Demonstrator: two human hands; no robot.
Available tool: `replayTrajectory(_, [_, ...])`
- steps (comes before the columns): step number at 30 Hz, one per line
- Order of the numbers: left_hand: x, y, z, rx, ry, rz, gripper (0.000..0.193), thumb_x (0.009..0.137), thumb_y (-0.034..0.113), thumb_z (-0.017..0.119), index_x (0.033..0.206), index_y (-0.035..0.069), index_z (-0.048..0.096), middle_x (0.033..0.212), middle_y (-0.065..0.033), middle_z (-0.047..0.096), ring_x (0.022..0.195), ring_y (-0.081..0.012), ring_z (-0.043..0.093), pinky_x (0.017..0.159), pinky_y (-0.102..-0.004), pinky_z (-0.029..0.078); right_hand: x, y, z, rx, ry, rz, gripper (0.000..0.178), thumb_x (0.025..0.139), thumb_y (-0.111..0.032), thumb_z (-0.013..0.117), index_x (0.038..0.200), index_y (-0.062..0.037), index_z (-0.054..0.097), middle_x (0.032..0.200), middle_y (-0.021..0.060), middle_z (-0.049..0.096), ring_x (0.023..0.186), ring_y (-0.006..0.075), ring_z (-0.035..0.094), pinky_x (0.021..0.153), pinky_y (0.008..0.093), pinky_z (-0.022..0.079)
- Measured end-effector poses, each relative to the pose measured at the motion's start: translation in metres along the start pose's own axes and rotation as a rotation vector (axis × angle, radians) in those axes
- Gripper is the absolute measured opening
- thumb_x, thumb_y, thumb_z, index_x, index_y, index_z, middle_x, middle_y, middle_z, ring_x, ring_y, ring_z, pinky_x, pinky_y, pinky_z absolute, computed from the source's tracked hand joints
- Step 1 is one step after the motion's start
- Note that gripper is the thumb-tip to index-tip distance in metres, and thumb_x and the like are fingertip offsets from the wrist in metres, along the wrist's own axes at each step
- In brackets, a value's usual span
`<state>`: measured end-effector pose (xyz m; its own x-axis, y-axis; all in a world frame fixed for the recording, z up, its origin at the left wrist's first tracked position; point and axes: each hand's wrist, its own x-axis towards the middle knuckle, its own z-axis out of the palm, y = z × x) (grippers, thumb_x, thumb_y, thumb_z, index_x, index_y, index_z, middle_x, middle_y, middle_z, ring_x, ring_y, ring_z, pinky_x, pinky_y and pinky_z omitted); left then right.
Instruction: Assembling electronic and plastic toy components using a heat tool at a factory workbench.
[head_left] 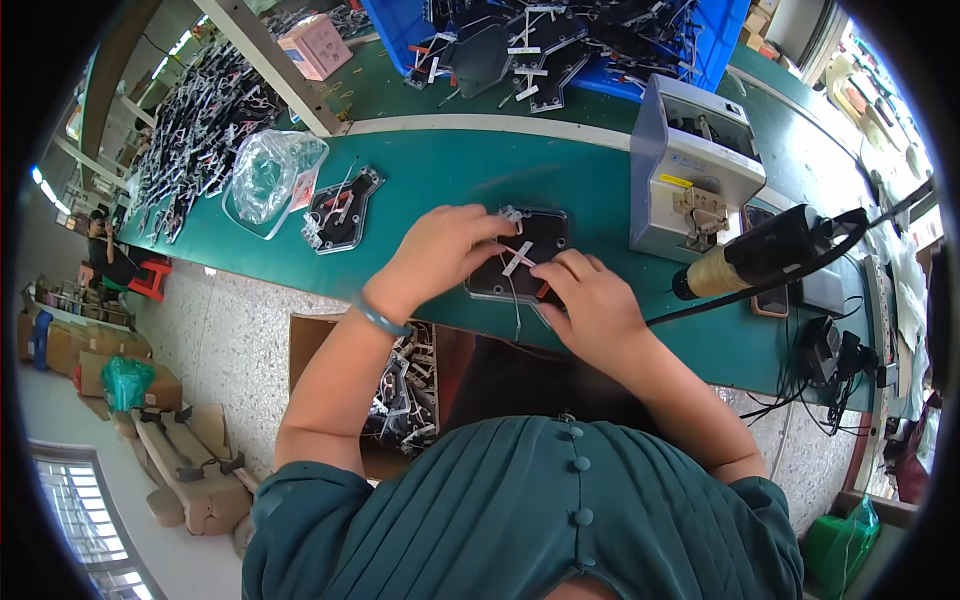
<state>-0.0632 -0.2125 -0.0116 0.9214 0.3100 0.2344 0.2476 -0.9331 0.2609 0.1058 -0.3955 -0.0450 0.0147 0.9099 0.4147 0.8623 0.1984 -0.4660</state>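
Note:
A black angular panel [541, 230] with a pale rim lies on the green bench in front of me. White labelled strips [519, 259] cross over its middle, and a thin cable runs off its near edge. My left hand [440, 250] has its fingertips pinched at a small clear piece [511, 216] on the panel's far left corner. On the panel's right side rests my right hand [596, 305], thumb and fingers drawn together beside a bit of red wire [543, 290]; what they hold is hidden. A second similar panel [341, 212] with wires on it lies farther left.
A grey-white bench machine [690, 160] stands to the right, beside a black cylindrical tool [760, 250] with a cable. A blue bin [725, 40] of panels is at the back. A clear plastic tray [268, 180] and heaped parts [205, 140] sit left. Below is a cardboard box [305, 345].

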Motion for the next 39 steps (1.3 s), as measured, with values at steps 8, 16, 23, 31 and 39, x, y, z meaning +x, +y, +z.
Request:
replayTrajectory(8, [-0.015, 0.030, 0.003, 0.185, 0.251, 0.169, 0.016, 0.078, 0.013, 0.078, 0.088, 0.009, 0.066, 0.109, -0.0086, 0.063, 0.098, -0.0296, 0.062, 0.091, -0.0390, 0.045, 0.013, 0.009, 0.002, 0.011, 0.192, -0.069, 0.022, 0.079, -0.002, 0.075, 0.099, -0.0065, 0.068, 0.096, 0.0106, 0.064, 0.090, 0.0329, 0.065, 0.075, 0.0401, 0.054])
replayTrajectory(16, [-0.025, 0.037, 0.042, -0.450, 0.373, -0.219, 0.009, 0.086, 0.002, 0.070, 0.084, 0.001, 0.060, 0.109, -0.0122, 0.062, 0.089, -0.0280, 0.065, 0.075, -0.0354, 0.052, -0.002, -0.006, -0.016, 0.079, 0.143, 0.004, 0.022, 0.075, -0.012, 0.083, 0.090, -0.0088, 0.067, 0.086, 0.0079, 0.062, 0.080, 0.0272, 0.064, 0.065, 0.0343, 0.052])
replayTrajectory(23, [-0.026, 0.032, 0.045, -0.536, 0.429, -0.148, 0.006, 0.088, 0.001, 0.068, 0.093, 0.002, 0.065, 0.113, -0.0124, 0.065, 0.088, -0.0267, 0.067, 0.073, -0.0323, 0.054, 0.004, 0.001, 0.004, -0.060, -0.015, -0.068, 0.022, 0.073, -0.015, 0.080, 0.088, -0.0089, 0.066, 0.087, 0.0073, 0.061, 0.087, 0.0294, 0.064, 0.074, 0.0414, 0.051])
replayTrajectory(31, [-0.039, 0.025, 0.058, -0.616, 0.247, 0.015, 0.010, 0.090, 0.006, 0.068, 0.099, 0.011, 0.067, 0.116, -0.0095, 0.071, 0.105, -0.0282, 0.062, 0.094, -0.0402, 0.043, 0.011, 0.024, -0.013, 0.112, -0.219, -0.052, 0.012, 0.070, -0.010, 0.077, 0.079, -0.0063, 0.070, 0.080, 0.0096, 0.064, 0.076, 0.0304, 0.066, 0.065, 0.0420, 0.052])
replayTrajectory(39, [-0.047, 0.031, 0.054, -0.619, 0.175, 0.003, 0.013, 0.088, 0.006, 0.070, 0.100, 0.011, 0.068, 0.116, -0.0080, 0.071, 0.105, -0.0274, 0.062, 0.094, -0.0379, 0.043, 0.007, 0.029, -0.013, 0.130, -0.262, 0.007, 0.013, 0.075, -0.007, 0.073, 0.088, -0.0075, 0.074, 0.085, 0.0094, 0.068, 0.078, 0.0298, 0.068, 0.067, 0.0392, 0.054])
